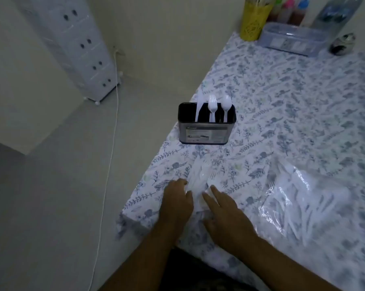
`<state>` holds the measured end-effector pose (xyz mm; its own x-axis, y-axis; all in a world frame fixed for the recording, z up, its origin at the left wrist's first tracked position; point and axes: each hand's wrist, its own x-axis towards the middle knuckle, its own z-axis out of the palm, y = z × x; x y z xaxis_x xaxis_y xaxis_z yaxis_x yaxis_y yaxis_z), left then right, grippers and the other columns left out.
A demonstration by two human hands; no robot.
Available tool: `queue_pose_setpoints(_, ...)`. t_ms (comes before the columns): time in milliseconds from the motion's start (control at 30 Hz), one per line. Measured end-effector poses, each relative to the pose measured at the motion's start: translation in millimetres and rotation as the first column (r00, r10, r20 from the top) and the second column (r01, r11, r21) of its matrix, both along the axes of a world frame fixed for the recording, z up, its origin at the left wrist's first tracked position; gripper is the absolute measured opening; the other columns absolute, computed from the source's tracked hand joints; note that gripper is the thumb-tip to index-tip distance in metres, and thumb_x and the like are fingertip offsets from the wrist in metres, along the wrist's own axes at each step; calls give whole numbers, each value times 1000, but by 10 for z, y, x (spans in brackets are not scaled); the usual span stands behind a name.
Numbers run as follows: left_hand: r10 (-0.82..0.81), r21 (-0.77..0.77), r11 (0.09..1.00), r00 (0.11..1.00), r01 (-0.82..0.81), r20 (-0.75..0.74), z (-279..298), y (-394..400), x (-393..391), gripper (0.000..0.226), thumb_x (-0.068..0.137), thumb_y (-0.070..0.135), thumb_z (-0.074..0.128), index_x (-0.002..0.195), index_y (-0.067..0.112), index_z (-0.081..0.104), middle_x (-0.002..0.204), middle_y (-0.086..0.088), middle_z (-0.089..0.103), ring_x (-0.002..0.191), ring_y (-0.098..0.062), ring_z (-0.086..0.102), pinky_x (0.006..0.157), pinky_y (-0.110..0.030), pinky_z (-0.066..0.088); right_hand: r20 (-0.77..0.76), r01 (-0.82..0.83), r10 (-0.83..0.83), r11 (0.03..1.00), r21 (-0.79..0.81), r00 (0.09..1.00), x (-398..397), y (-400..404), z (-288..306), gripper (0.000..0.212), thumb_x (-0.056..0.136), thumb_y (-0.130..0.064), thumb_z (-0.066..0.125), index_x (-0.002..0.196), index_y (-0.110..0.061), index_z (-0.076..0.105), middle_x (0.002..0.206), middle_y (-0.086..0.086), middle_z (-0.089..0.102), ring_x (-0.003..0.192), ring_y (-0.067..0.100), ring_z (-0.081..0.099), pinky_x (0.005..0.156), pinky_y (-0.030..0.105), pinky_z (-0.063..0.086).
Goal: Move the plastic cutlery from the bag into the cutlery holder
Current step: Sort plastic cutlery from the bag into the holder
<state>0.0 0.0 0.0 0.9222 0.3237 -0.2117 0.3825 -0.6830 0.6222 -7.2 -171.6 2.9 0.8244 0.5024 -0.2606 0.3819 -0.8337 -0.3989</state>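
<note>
Floral tablecloth [293,91] carries everything: the left hand [177,201] and right hand [223,213] rest flat-fingered on a small cutlery packet [200,179], the cutlery holder [206,127] (3 white utensils upright) behind them, the bag [307,202] rightmost.

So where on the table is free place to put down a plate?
Bare cloth lies between the holder, the bag and the clear box. The near edge is crowded: both hands and loose cutlery, with the bag beside.
</note>
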Motion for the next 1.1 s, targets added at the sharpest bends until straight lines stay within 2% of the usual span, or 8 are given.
queue_pose_setpoints(133,-4,-57,998,1000,3,-17,-75,118,284,32,92,22,62,121,10,58,115,-10,60,110,-25,56,95,-38,48,30,-43,45,997,-59,999,85,187,-75,66,87,-45,56,148,-18,51,152,9,53,115,33,65,83,44,59)
queue_pose_setpoints(300,-131,-33,991,989,129,-67,-199,248,470,27,91,24,65,112,10,55,108,-8,58,99,-23,58,84,-34,51,8,-90,91,990,-105,996,86,56,-233,58,99,-57,40,151,-34,46,167,-1,29,140,33,46,109,46,45)
queue_pose_setpoints(400,-160,-26,987,985,159,-56,-246,344,534,13,92,16,60,103,10,56,97,-6,60,87,-19,60,73,-29,52,-88,74,-83,992,-101,993,224,-85,-154,64,96,-63,23,151,-37,43,168,-17,8,156,20,15,122,42,22)
queue_pose_setpoints(533,-191,-50,981,979,188,-68,-255,404,552,21,92,11,56,112,9,59,103,-4,63,93,-16,60,80,-29,55,30,307,-308,951,44,951,308,-152,16,63,94,-56,31,138,-23,62,161,-6,31,150,24,25,120,52,29)
queue_pose_setpoints(800,-190,-29,982,978,188,-84,-193,439,538,13,94,18,63,104,12,58,95,-2,63,90,-17,62,78,-30,56,-96,-66,59,996,-65,994,83,-82,-190,66,101,-64,17,154,-33,43,165,-10,25,151,16,31,121,47,30)
queue_pose_setpoints(900,-85,-37,996,992,82,-96,-139,454,561,10,96,18,63,102,10,62,90,1,63,86,-16,63,72,-23,49,-107,52,-52,999,1,993,125,-157,-203,68,98,-64,21,156,-33,39,163,-15,20,153,10,20,125,37,13)
queue_pose_setpoints(1000,61,-75,995,997,-65,-50,-18,426,484,14,94,14,66,105,6,66,90,1,61,79,-11,56,63,-6,38,-109,244,-227,953,179,968,212,-209,-96,56,99,-57,40,146,-31,53,156,-9,46,145,15,39,120,42,30)
queue_pose_setpoints(1100,209,-143,967,977,-212,-36,138,248,315,11,92,16,69,98,8,66,78,5,59,66,-1,52,58,-1,40,-336,495,-384,788,366,860,292,-199,98,38,101,-36,58,138,-27,61,135,-4,64,122,13,55,104,35,43)
